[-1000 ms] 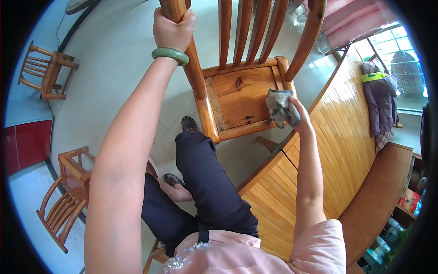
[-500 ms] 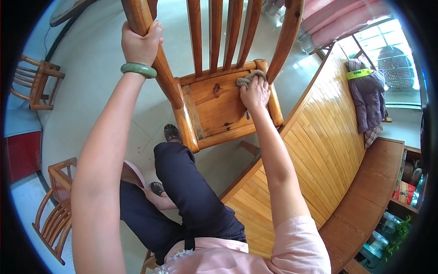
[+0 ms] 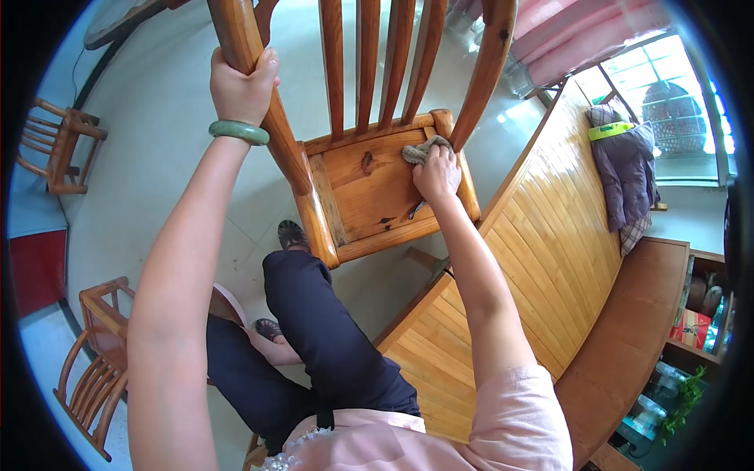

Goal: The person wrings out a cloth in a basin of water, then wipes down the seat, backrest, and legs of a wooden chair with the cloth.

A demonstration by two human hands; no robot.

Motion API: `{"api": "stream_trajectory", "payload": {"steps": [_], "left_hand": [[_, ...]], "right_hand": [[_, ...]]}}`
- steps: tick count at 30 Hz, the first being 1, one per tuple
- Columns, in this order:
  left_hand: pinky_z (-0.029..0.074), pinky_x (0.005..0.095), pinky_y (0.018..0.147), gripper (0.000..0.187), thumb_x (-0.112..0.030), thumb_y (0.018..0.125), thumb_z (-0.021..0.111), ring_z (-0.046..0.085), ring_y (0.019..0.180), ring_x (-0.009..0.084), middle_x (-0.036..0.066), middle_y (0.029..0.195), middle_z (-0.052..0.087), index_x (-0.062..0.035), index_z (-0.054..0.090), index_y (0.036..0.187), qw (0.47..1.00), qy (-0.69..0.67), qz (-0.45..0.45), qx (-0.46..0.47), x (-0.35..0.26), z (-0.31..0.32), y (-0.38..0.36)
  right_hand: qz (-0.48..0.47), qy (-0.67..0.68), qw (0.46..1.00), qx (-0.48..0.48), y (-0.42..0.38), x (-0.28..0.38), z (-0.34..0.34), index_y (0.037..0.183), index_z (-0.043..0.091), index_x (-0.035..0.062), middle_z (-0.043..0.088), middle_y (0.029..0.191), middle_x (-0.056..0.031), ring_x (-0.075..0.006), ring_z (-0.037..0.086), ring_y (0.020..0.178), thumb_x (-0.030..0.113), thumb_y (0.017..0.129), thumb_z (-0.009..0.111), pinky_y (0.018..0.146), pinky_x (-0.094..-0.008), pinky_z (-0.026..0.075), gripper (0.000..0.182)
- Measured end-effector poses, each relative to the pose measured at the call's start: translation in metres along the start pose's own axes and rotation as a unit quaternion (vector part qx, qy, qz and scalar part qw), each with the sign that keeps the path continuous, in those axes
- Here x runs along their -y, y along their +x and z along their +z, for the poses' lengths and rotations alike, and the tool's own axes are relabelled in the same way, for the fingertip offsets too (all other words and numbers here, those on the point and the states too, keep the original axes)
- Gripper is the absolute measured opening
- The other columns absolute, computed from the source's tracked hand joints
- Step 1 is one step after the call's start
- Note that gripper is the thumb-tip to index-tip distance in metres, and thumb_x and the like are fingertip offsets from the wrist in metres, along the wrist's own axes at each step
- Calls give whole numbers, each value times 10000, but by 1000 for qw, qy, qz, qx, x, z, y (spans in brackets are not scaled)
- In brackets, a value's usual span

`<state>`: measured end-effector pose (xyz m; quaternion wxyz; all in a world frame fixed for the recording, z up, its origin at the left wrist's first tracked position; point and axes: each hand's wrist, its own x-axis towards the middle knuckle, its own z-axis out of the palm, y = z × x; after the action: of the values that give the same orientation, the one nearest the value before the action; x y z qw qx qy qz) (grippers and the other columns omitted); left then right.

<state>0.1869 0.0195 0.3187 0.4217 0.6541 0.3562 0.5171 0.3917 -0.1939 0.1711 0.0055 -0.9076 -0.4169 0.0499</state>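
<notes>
Chair [image 3: 369,188] of orange-brown wood stands on the pale floor [image 3: 173,157] directly in front of the person, its slatted back toward the camera and its seat facing away, just beside the end of a long slatted table [image 3: 542,235]. The left hand [image 3: 242,85] is closed tight around the chair's left back post, fingers wrapped fully about the wood, with a green bangle [image 3: 238,131] on the wrist below it. The right hand [image 3: 437,174] lies palm down on the seat near its back right corner, fingers curled over a grey cloth [image 3: 422,149] that it presses onto the wood; the cloth bunches out ahead of the fingertips, close to the foot of the right back post. A dark knot shows in the seat board to the left of the cloth.

Below the chair the person's dark trousers [image 3: 330,337] and a sandalled foot [image 3: 292,234] are seen, the foot just beside the chair's near left corner. A pink top [image 3: 503,432] fills the lower edge of the view.

On the far end of the table lies a purple garment [image 3: 624,173] with a yellow-green band across it. A bench [image 3: 628,337] runs along the table's right side. Two more wooden chairs stand well apart on the left, one at the upper left [image 3: 63,145] and one at the lower left [image 3: 98,353].
</notes>
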Motion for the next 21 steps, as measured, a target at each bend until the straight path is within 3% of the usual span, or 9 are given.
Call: {"api": "stream_trajectory", "payload": {"steps": [2,7,10,11,15,17,18,20,21], "left_hand": [[474,250,535,318,-183,735,641,564,524,120,54,674,562,9,433,879,1000,5,-5,-3,-2,0,0],[470,247,526,311,-173,733,644,563,527,113,53,668,561,8,433,872,1000,12,-1,5,-3,-1,2],[466,246,519,311,-171,732,647,561,528,112,52,661,561,8,433,868,1000,1,3,5,-1,0,-1],[464,246,518,311,-171,731,647,561,526,112,53,661,561,8,433,867,1000,-3,2,10,1,0,1],[464,247,521,307,-173,732,643,559,525,111,52,660,560,8,433,865,1000,-19,13,0,-1,1,-1],[465,246,523,308,-174,734,642,559,527,108,50,662,560,7,432,869,1000,5,4,-1,-2,-1,2],[466,246,526,309,-175,736,641,558,529,106,48,664,560,7,431,872,1000,25,-3,4,-3,-1,0],[465,245,527,311,-177,737,641,558,530,106,47,663,560,7,431,874,1000,21,-8,8,-2,-1,0],[465,244,527,312,-179,738,641,558,531,106,47,662,561,7,430,875,1000,14,-12,8,-2,-1,1]], "right_hand": [[33,44,997,-61,5,6,4,1067,476,10,480,1109,-165,-295,456,1078,217,712,572,850,-416,414,422],[95,63,993,-16,48,27,-1,1004,493,35,512,1084,-106,-272,477,1058,248,712,597,825,-416,420,376],[18,31,999,-13,30,11,-5,1000,495,41,524,1061,-107,-272,484,1049,232,719,592,828,-424,421,353],[-2,41,999,-26,17,1,0,1069,482,33,511,1129,-140,-322,483,1048,265,725,578,835,-450,428,426],[12,14,1000,-3,-28,-5,-7,1122,451,-8,485,1132,-177,-298,456,1100,251,717,604,856,-430,421,504],[28,50,997,-52,-16,-3,-2,1142,430,-17,479,1134,-193,-307,490,1060,303,721,621,835,-417,445,562],[32,52,997,-46,-7,-1,-2,1142,430,-17,479,1134,-193,-307,490,1060,303,721,621,835,-417,445,562],[112,89,987,73,26,14,-17,1184,395,-21,476,1139,-191,-321,526,1019,363,731,621,814,-407,462,635],[113,91,987,70,33,17,-19,1184,395,-21,476,1139,-191,-321,526,1019,363,731,621,814,-407,462,635]]}}
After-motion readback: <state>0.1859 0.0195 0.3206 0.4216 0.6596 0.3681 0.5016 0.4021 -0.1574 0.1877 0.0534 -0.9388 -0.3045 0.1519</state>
